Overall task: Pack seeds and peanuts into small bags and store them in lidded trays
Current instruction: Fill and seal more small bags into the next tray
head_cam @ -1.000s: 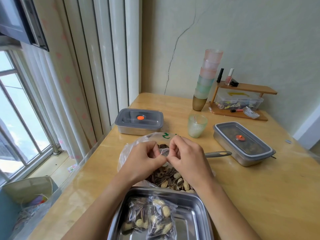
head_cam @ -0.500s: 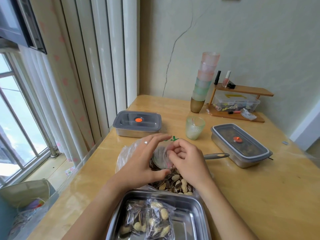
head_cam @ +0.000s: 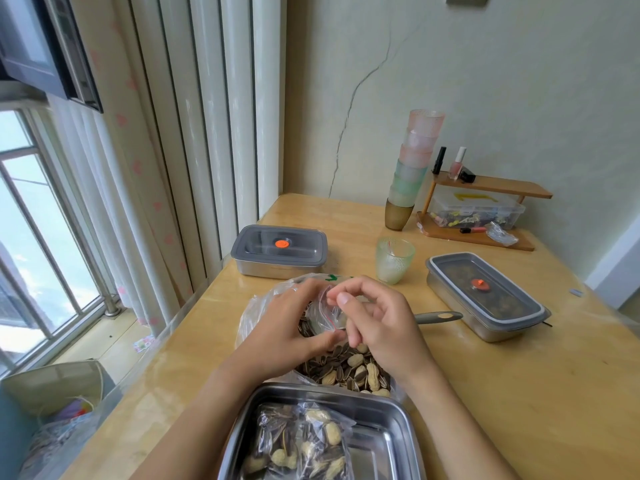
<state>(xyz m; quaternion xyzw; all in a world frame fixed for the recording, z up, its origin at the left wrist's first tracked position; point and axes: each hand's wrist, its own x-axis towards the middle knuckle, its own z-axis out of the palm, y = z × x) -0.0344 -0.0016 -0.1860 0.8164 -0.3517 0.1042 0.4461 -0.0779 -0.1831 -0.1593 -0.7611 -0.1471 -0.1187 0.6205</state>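
- Small bag [head_cam: 327, 311] held above seed-and-peanut pile [head_cam: 346, 370]: left hand [head_cam: 284, 327] cups it, right hand [head_cam: 384, 323] pinches its mouth, likely opening it for filling.
- Open tray [head_cam: 381, 445] nearest, holding two filled bags [head_cam: 304, 445].
- Lidded trays [head_cam: 278, 249] beyond on tabletop [head_cam: 519, 393].

A stack of pastel tumblers [head_cam: 412, 168] stands at the far side of the table [head_cam: 519, 393], beside a small wooden shelf [head_cam: 502, 187] bearing nail polish bottles [head_cam: 458, 164] above a clear plastic box [head_cam: 478, 211]. A green glass cup [head_cam: 394, 259] stands nearer. Curtains [head_cam: 194, 133] hang on the left.
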